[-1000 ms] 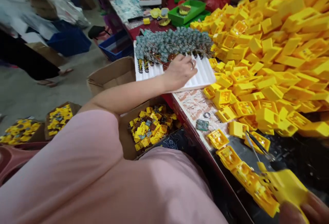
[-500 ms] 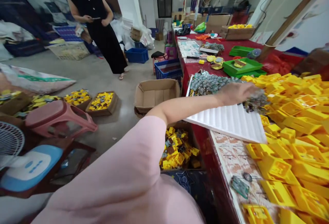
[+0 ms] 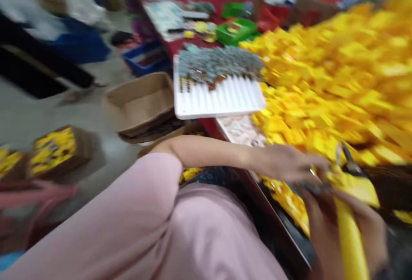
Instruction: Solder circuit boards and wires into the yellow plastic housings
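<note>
Since it left the tray [image 3: 219, 107], the left hand [image 3: 286, 164] joins the right [image 3: 373, 230].

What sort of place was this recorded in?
Most likely an assembly workshop, judging by the big heap of yellow parts, the white tray of grey parts and the cardboard box of yellow pieces.

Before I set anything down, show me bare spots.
Bare: the front of the white tray, grey cluster behind and yellow pile to its right; the floor between open carton and box of yellow parts. Crowded: that pile, and around the left hand and the right hand gripping a yellow piece.
</note>
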Motion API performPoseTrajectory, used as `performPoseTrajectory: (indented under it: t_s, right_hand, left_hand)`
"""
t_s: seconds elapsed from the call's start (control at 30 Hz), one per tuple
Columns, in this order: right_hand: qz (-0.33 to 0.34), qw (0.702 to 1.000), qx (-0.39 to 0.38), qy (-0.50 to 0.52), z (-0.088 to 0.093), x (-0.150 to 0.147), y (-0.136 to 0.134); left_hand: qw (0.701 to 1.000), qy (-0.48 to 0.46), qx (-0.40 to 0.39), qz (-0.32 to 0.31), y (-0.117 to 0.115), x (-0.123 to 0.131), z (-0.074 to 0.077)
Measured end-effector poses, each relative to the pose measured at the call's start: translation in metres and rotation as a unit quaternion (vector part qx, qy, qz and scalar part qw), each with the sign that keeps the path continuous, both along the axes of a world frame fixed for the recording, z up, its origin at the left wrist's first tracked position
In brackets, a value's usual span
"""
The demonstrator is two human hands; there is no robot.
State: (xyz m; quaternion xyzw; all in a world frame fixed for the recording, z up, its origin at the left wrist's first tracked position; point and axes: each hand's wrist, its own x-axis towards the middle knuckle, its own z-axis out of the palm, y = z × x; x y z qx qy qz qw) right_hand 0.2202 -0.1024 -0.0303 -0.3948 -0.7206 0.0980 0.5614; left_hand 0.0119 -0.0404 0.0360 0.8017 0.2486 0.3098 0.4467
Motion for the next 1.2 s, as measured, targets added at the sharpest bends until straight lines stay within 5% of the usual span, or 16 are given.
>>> performPoseTrajectory:
  t_s: [0.07, 0.13, 0.27, 0.33, 0.43, 0.53, 0.63, 0.73, 0.8, 0.87, 1.0, 1.2]
  right_hand:
    - [-0.162, 0.983, -0.030, 0.076, 0.012, -0.008, -0.019]
    - [-0.189, 0.974, -0.005, 0.123, 0.020, -0.021, -0.024]
    - [-0.178, 0.979, 0.023, 0.098, 0.023, -0.033, -0.023]
    - [-0.187, 0.978, 0.050, 0.079, 0.021, -0.035, -0.025]
    - [-0.204, 0.973, 0.093, 0.061, 0.016, -0.039, -0.027]
    - [-0.188, 0.974, 0.122, 0.035, 0.009, -0.042, -0.028]
    - [-0.145, 0.980, 0.135, -0.008, 0.006, -0.035, -0.033]
    - [-0.089, 0.993, 0.072, -0.036, 0.006, -0.018, -0.042]
    - [-0.076, 0.995, -0.001, -0.071, 0.004, -0.005, -0.045]
    - [-0.082, 0.986, -0.059, -0.135, -0.002, 0.002, -0.044]
    - [-0.066, 0.960, -0.079, -0.259, -0.016, -0.002, -0.032]
    - [-0.099, 0.974, 0.028, -0.201, 0.002, 0.010, -0.046]
  left_hand:
    - [0.989, -0.086, -0.045, 0.111, -0.005, -0.010, -0.016]
    - [0.978, -0.082, -0.059, 0.180, -0.007, -0.019, -0.033]
    - [0.993, 0.010, 0.084, 0.077, -0.024, -0.013, -0.049]
    - [0.995, -0.036, 0.070, 0.067, -0.036, 0.001, -0.047]
    - [0.970, -0.168, -0.157, 0.079, -0.045, 0.024, -0.041]
    - [0.884, -0.236, -0.396, 0.075, -0.044, 0.036, -0.037]
    - [0.848, -0.213, -0.481, 0.065, -0.035, 0.029, -0.031]
    - [0.906, -0.132, -0.395, 0.083, -0.020, 0.005, -0.020]
    - [0.966, -0.028, -0.246, 0.072, -0.008, -0.013, -0.015]
    - [0.991, 0.100, -0.072, 0.054, 0.001, -0.026, -0.014]
    - [0.938, 0.298, 0.168, 0.062, 0.003, -0.026, -0.028]
    - [0.923, 0.335, 0.185, 0.048, -0.006, -0.017, -0.041]
